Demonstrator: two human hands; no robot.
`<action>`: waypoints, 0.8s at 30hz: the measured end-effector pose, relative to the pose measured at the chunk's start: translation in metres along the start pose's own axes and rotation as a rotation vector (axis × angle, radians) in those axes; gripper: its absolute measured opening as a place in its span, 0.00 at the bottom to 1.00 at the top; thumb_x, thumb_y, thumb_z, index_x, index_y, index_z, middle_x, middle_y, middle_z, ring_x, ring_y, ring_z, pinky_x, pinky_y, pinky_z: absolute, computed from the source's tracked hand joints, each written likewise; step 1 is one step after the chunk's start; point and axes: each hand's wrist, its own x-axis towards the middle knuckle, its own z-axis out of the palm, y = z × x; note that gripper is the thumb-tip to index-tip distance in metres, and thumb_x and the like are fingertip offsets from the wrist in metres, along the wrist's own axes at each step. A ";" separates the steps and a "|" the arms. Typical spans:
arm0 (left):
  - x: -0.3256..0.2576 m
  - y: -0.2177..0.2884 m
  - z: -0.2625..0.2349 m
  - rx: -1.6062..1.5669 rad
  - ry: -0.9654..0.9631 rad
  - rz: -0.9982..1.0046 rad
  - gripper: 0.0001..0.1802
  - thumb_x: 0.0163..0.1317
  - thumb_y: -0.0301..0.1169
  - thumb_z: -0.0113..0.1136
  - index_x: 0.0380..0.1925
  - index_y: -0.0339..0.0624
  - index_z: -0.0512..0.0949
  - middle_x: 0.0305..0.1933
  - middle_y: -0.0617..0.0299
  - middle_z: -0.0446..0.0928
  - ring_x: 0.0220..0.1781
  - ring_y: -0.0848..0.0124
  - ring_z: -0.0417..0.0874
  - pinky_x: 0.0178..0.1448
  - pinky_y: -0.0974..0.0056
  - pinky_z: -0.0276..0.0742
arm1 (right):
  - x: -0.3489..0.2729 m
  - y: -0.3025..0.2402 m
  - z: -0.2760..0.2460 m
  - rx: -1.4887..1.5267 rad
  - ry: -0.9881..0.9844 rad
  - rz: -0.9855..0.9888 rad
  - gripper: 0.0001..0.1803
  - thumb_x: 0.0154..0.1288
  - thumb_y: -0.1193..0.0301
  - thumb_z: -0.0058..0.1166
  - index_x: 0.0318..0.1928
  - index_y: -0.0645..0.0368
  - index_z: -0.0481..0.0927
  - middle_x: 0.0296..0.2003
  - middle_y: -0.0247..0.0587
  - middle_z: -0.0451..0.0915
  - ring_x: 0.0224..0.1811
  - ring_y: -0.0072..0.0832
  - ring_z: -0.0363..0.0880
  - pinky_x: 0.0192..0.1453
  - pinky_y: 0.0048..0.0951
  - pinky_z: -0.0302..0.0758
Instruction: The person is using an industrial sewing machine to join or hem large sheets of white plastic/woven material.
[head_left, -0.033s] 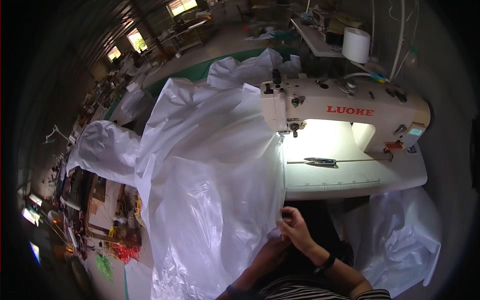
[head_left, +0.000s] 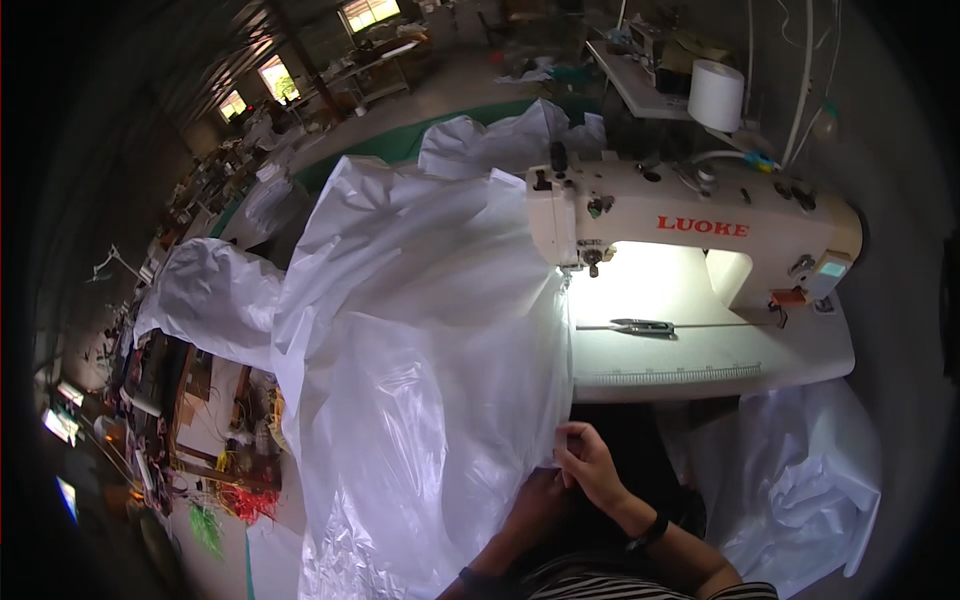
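Note:
A large white plastic-like sheet spreads in wrinkles to the left of a sewing machine. Its right-hand edge runs up under the needle area. My right hand pinches that edge just in front of the machine bed, thumb and forefinger together. Close below it, my left hand is in shadow, its curled fingers at the same edge; their tips are partly hidden behind the right hand and the sheet. A pair of thread snips lies on the lit machine bed, away from both hands.
More white sheeting hangs at the right of the bed. A white thread cone stands behind the machine. At the left are a cluttered wooden frame and red strands. Beyond lies a green-edged table.
The view has shifted slightly. My right fingers sit a little lower along the sheet's edge, nearer to me; both hands stay close together.

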 end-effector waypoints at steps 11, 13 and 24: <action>0.026 -0.106 -0.186 -0.019 0.389 -0.325 0.26 0.72 0.40 0.44 0.67 0.44 0.64 0.64 0.52 0.73 0.66 0.59 0.72 0.67 0.55 0.67 | 0.058 -0.084 -0.051 -1.652 0.380 -0.653 0.24 0.61 0.69 0.58 0.59 0.56 0.75 0.63 0.40 0.72 0.69 0.39 0.66 0.75 0.52 0.55; 0.050 -0.119 -0.235 0.075 0.385 -0.325 0.27 0.73 0.42 0.42 0.68 0.44 0.63 0.65 0.53 0.72 0.67 0.59 0.71 0.68 0.54 0.66 | 0.062 -0.092 -0.076 -1.689 0.352 -0.556 0.25 0.62 0.68 0.57 0.60 0.57 0.74 0.65 0.40 0.69 0.72 0.39 0.61 0.76 0.50 0.52; 0.280 -0.143 -0.337 0.394 0.120 -0.453 0.34 0.71 0.55 0.39 0.69 0.49 0.64 0.68 0.49 0.70 0.69 0.53 0.70 0.73 0.52 0.60 | 0.076 -0.092 -0.142 -1.729 0.705 -0.437 0.23 0.64 0.69 0.50 0.59 0.63 0.74 0.66 0.45 0.67 0.73 0.44 0.58 0.76 0.46 0.53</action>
